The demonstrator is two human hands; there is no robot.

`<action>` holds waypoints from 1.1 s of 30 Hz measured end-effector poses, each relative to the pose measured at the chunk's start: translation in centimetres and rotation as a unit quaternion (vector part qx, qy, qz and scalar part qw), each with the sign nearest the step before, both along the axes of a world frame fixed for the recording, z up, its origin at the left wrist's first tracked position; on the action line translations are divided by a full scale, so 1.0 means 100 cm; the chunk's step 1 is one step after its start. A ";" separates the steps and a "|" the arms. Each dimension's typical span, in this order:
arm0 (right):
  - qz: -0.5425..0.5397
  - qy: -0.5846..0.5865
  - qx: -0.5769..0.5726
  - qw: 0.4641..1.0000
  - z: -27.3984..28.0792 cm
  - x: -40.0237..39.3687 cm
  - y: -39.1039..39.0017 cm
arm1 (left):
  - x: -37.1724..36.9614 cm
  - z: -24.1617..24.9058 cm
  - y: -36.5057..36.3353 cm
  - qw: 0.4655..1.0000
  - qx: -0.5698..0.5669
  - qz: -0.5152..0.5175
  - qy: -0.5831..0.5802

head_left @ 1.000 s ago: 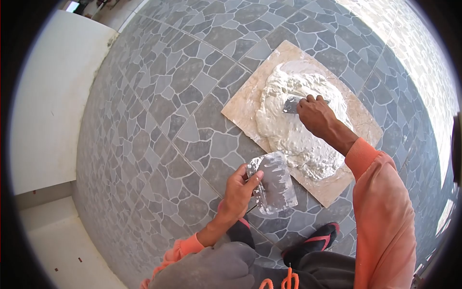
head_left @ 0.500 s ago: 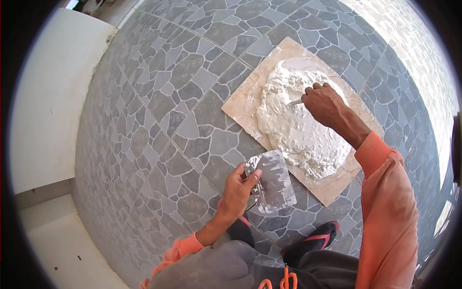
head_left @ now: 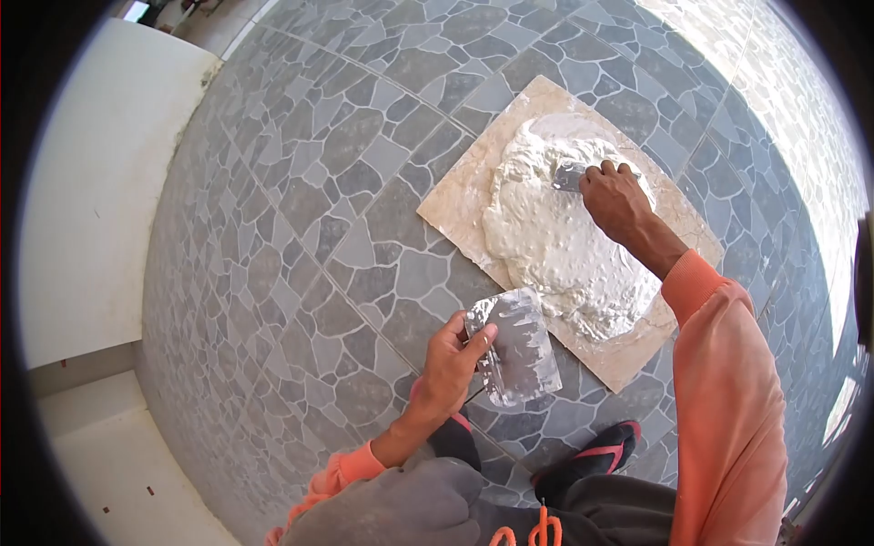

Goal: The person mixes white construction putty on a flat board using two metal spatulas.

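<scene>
White wet plaster is heaped in a lumpy mound on a square beige tile lying on the floor. Over the mound's upper part, my right hand is closed on a putty knife, its metal blade turned flat to view and touching the plaster. My left hand grips a flat grey rectangular plate by its left edge, thumb on top. White streaks smear that plate, which is held just off the tile's lower left side.
Grey stone-patterned floor tiles spread all around. My feet in dark and pink footwear are close below the tile. A white wall or ledge stands at the left, and bright sunlight falls on the floor at the right.
The putty knife has turned from edge-on to showing its flat blade. My right hand has shifted slightly down and right, while my left hand and the plate are almost unmoved.
</scene>
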State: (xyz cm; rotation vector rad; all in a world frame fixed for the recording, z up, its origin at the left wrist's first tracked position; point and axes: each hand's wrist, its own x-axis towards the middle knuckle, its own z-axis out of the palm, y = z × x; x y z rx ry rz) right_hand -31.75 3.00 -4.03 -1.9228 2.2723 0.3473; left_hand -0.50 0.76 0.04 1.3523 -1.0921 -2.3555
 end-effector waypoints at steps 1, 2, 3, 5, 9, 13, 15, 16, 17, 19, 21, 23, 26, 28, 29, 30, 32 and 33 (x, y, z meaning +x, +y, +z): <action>0.005 0.001 0.040 0.999 -0.004 0.007 0.003 | 0.001 0.004 -0.001 1.000 0.005 -0.003 -0.009; 0.003 -0.015 0.049 0.999 -0.005 0.005 0.004 | 0.001 0.006 -0.001 1.000 0.012 -0.007 -0.019; 0.003 -0.031 0.061 0.998 0.010 0.005 0.001 | 0.002 0.002 0.001 1.000 0.003 0.004 -0.009; -0.014 -0.036 0.071 0.997 0.028 -0.001 -0.009 | 0.002 -0.008 0.004 0.999 -0.018 0.023 0.016; -0.020 0.013 -0.016 1.000 0.001 -0.009 -0.008 | -0.001 0.005 0.000 1.000 0.011 -0.009 0.000; 0.000 -0.046 0.083 0.996 0.004 0.002 -0.008 | 0.001 0.002 0.001 1.000 0.011 0.003 -0.003; -0.004 -0.036 0.104 0.994 0.028 0.000 -0.018 | 0.003 -0.004 0.003 1.000 0.007 0.015 0.005; -0.011 -0.022 0.063 0.998 0.027 -0.002 -0.019 | 0.002 -0.005 0.003 1.000 0.003 0.016 0.011; -0.017 -0.008 0.021 1.000 0.024 -0.002 -0.020 | 0.002 -0.005 0.002 1.000 -0.001 0.017 0.018; -0.004 0.026 -0.041 0.999 0.013 0.003 -0.018 | -0.003 0.008 0.000 1.000 -0.003 -0.010 -0.005; 0.003 -0.009 0.025 1.000 0.001 0.015 -0.011 | -0.003 0.010 -0.001 1.000 -0.003 -0.016 -0.007; 0.007 -0.033 0.083 0.996 0.001 0.022 -0.007 | 0.000 0.001 0.002 1.000 0.002 0.001 0.011; -0.008 -0.026 0.087 0.996 0.033 0.013 -0.021 | 0.002 -0.005 0.004 1.000 -0.001 0.016 0.019; -0.018 0.004 0.011 1.000 0.024 0.009 -0.020 | 0.001 -0.002 0.001 1.000 -0.002 0.002 0.018; -0.019 0.020 -0.015 1.000 0.010 0.008 -0.017 | 0.000 0.001 0.000 1.000 -0.001 -0.005 0.015; -0.019 0.035 -0.040 0.998 0.002 0.009 -0.016 | -0.001 0.005 0.000 1.000 0.000 -0.013 0.003; -0.021 -0.015 0.016 1.000 -0.012 0.008 -0.010 | -0.003 0.012 -0.003 0.999 0.004 -0.026 -0.024; -0.017 -0.037 0.047 0.998 -0.002 0.010 -0.011 | 0.000 0.007 -0.001 1.000 0.003 -0.017 -0.015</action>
